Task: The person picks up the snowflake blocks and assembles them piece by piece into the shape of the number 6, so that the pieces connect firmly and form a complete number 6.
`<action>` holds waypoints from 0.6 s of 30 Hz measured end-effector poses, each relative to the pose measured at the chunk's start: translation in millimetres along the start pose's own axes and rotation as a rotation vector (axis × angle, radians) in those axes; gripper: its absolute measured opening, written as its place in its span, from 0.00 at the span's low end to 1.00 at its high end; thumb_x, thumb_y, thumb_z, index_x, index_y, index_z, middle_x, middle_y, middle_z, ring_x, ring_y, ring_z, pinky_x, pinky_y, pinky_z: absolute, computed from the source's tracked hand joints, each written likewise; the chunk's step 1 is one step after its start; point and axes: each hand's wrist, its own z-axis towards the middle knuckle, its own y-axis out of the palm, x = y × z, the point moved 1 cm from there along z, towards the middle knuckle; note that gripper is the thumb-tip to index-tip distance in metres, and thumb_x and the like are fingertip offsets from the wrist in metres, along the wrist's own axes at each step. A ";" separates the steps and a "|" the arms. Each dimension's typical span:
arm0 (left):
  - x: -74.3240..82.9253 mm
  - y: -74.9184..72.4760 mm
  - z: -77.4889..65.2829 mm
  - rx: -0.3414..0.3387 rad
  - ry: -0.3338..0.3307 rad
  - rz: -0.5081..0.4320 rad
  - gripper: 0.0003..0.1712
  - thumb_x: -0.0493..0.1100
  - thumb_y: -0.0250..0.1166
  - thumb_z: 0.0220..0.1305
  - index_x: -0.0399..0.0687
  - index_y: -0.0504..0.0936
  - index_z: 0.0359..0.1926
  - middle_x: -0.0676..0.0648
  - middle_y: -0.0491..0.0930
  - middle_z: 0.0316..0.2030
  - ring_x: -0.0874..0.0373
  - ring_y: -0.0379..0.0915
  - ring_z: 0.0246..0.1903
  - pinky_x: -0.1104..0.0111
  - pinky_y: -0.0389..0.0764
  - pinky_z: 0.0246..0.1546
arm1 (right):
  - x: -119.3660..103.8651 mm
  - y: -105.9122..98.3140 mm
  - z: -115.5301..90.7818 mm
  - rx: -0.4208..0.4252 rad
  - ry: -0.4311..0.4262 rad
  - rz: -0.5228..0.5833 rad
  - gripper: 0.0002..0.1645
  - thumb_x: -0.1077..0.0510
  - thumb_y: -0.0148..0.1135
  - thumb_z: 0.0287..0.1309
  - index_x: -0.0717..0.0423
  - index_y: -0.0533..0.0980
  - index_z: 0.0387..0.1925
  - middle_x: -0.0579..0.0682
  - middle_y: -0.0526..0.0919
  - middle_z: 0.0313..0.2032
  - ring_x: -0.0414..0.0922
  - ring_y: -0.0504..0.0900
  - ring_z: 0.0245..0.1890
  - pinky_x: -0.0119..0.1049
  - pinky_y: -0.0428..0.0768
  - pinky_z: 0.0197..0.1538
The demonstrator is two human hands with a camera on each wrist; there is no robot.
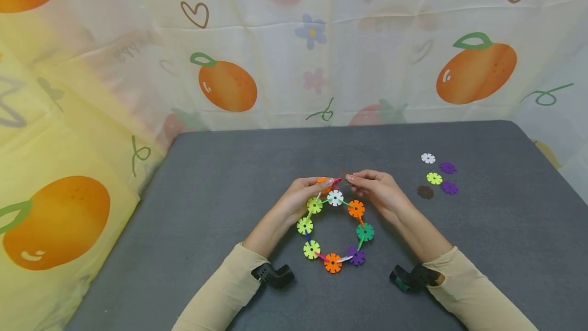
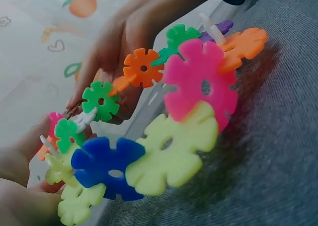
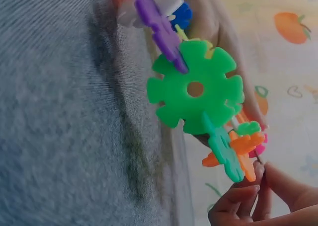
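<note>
A closed ring of slotted plastic snowflake discs hangs between the hands, in orange, yellow-green, green, purple, white and other colours; its white disc (image 1: 335, 198) is uppermost in the head view. My left hand (image 1: 296, 198) pinches an orange disc (image 1: 323, 183) with a pink disc (image 1: 337, 181) fitted to it, just above the ring. Between thumb and fingertips my right hand (image 1: 378, 190) pinches a brown disc (image 1: 345, 174), close up against the pink one. A large blue disc (image 2: 99, 164) of the ring fills the left wrist view's front; a green disc (image 3: 213, 69) fills the right wrist view's.
Loose discs lie on the grey table (image 1: 229, 167) at the right: a white disc (image 1: 428, 158), a yellow-green disc (image 1: 434, 178), a dark brown disc (image 1: 425, 192) and two purple discs (image 1: 448, 167). A fruit-print cloth (image 1: 285, 75) hangs behind the table.
</note>
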 end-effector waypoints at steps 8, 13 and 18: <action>-2.6 -0.4 0.0 -0.077 0.048 -0.025 0.19 0.40 0.63 0.67 0.27 0.80 0.51 0.53 0.83 0.33 0.64 0.77 0.35 0.71 0.79 0.41 | -3.4 -1.8 0.5 -0.024 -0.018 -0.052 0.07 0.56 0.65 0.62 0.44 0.82 0.27 0.38 0.84 0.27 0.35 0.78 0.28 0.28 0.80 0.37; -0.4 1.1 -2.5 -0.144 0.104 0.051 0.18 0.36 0.63 0.66 0.28 0.80 0.53 0.43 0.87 0.43 0.64 0.83 0.38 0.67 0.85 0.44 | -11.7 -6.3 -2.5 -0.023 -0.052 -0.212 0.05 0.54 0.68 0.60 0.46 0.82 0.28 0.38 0.82 0.27 0.38 0.79 0.29 0.32 0.80 0.37; 2.8 4.2 -4.0 -0.141 0.114 0.045 0.19 0.39 0.64 0.66 0.33 0.80 0.55 0.35 0.81 0.53 0.62 0.82 0.41 0.64 0.85 0.46 | -15.0 -7.7 -4.6 -0.001 -0.047 -0.214 0.05 0.53 0.67 0.60 0.50 0.81 0.32 0.39 0.83 0.27 0.37 0.80 0.29 0.31 0.81 0.38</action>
